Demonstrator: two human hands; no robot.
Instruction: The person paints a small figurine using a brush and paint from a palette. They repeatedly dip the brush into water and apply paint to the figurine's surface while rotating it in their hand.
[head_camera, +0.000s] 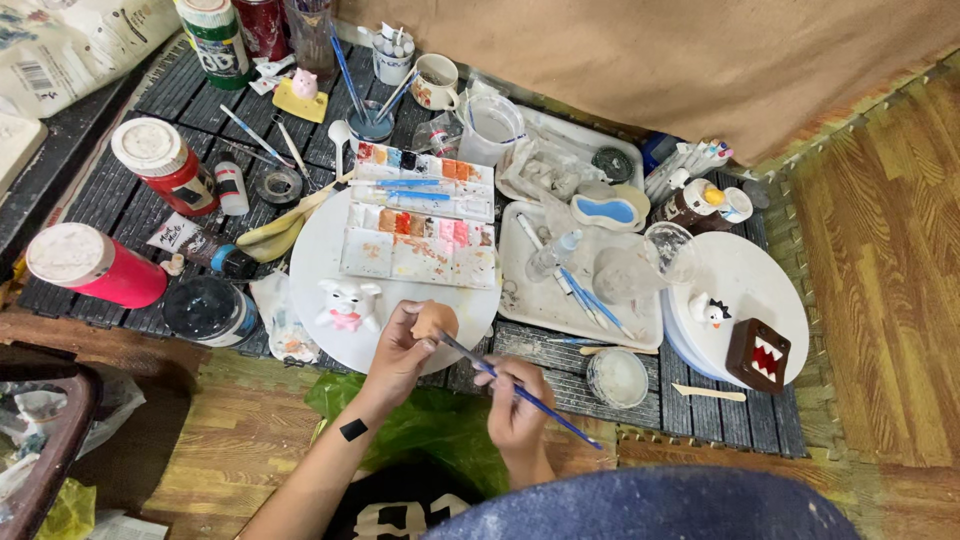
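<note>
Left hand (400, 352) is closed around a small tan figurine (435, 320), holding it up just off the near edge of the round white board (320, 250). Right hand (518, 400) pinches a blue-handled paintbrush (520, 392) between its fingers; the brush's long axis runs on a diagonal, its tip pointing up and left to touch the figurine's underside, its blue end pointing down and right toward the near edge of the dark slatted mat (120, 200).

A white pig figurine (348, 305) with a pink bow stands on the board just left of the left hand. Behind both, a white paint palette (420, 235) smeared with orange, pink and blue lies across the board's far side. To the right, a white tray (560, 300) carries more blue brushes and a clear glass (668, 252). Near the mat's right edge, a second round white board (750, 280) bears a brown square figurine (758, 354) with a toothed mouth and a small white chicken figurine (710, 312). A small lidded tub (617, 376) sits just right of the right hand. At the mat's left edge lie a pink jar (95, 266) and a red jar (165, 165), both white-capped. A green plastic bag (430, 425) lies under the wrists.
</note>
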